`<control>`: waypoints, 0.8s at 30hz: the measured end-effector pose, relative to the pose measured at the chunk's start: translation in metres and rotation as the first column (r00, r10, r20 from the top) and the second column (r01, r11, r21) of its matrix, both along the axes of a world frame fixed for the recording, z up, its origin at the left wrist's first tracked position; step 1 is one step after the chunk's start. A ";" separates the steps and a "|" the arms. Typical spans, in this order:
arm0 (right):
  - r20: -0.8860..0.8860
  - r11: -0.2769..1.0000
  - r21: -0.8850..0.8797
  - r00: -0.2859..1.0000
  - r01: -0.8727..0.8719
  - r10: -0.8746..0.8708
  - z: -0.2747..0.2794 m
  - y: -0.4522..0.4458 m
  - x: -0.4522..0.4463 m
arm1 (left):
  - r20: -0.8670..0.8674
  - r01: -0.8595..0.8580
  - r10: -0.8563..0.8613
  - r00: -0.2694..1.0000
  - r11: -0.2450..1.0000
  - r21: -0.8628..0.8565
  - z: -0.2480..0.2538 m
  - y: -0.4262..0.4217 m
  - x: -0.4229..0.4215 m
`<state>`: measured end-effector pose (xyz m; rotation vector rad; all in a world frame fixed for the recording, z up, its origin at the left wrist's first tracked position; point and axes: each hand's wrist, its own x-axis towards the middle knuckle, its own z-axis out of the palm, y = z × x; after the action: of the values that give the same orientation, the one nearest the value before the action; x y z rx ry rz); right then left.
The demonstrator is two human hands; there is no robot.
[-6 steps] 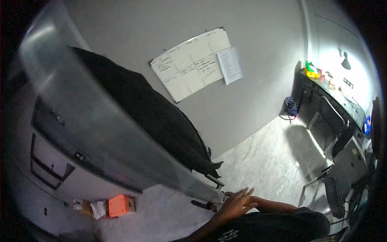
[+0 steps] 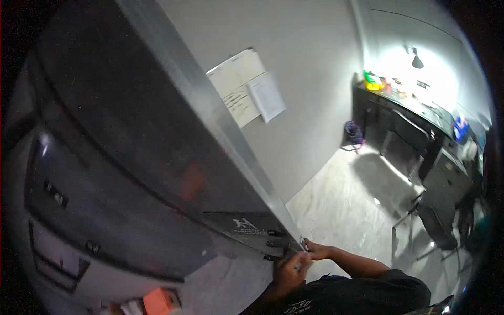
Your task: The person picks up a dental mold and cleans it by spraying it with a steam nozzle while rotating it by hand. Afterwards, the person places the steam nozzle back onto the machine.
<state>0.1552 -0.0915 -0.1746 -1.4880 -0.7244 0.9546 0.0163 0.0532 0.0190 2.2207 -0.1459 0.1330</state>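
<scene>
Metal door edge (image 2: 223, 126), hands (image 2: 290, 270) close together beside it, right forearm (image 2: 357, 262) angled across, grip impossible to tell.

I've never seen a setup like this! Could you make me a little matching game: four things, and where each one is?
Things
1. Dark door with a silver metal edge
2. Bright orange box
3. Black cone-shaped lamp
4. White rectangular paper sheet

Places
A. Above the long dark desk with a brightly lit top
B. Partly over the off-white board with handwriting
C. At the fingers of the person's bare right hand
D. At the picture's bottom edge, left of centre

Pairs: 1-C, 2-D, 3-A, 4-B
</scene>
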 end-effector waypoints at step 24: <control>-0.183 -0.079 -0.663 -0.263 0.745 -0.947 -0.069 0.253 -0.258 | -0.061 0.496 -0.792 0.607 0.318 0.808 -0.035 0.109 0.243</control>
<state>-0.1030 0.1613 -0.2440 -1.2418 1.2114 0.1966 0.2598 0.1627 -0.0163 2.7275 -1.6181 -0.0100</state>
